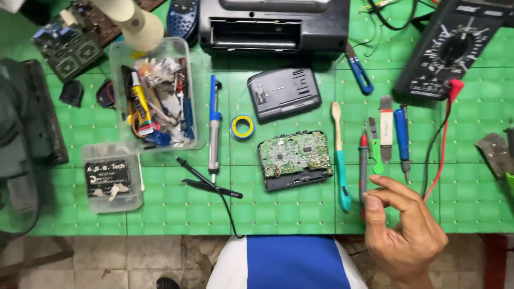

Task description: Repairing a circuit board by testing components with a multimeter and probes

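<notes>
My right hand (pixel 404 227) is at the lower right, over the front edge of the green mat (pixel 300 214). Its thumb rests against the lower end of a red-tipped test probe (pixel 363 160) that lies flat on the mat, and the curled index finger hovers just right of it. To the left of the probe lie a teal toothbrush (pixel 340 166) and an opened device with a bare green circuit board (pixel 294 158). A green pry tool (pixel 376 150), a metal spudger (pixel 386 128) and a blue screwdriver (pixel 401 139) lie to its right. My left hand is out of view.
A multimeter (pixel 455 48) with red and black leads (pixel 441 144) sits top right, and a black player (pixel 273 27) at top centre. Also here: black cover (pixel 284 93), yellow tape roll (pixel 242 127), blue solder sucker (pixel 214 128), black probe (pixel 209 184), clear tool tub (pixel 155 96), small clear box (pixel 112 176).
</notes>
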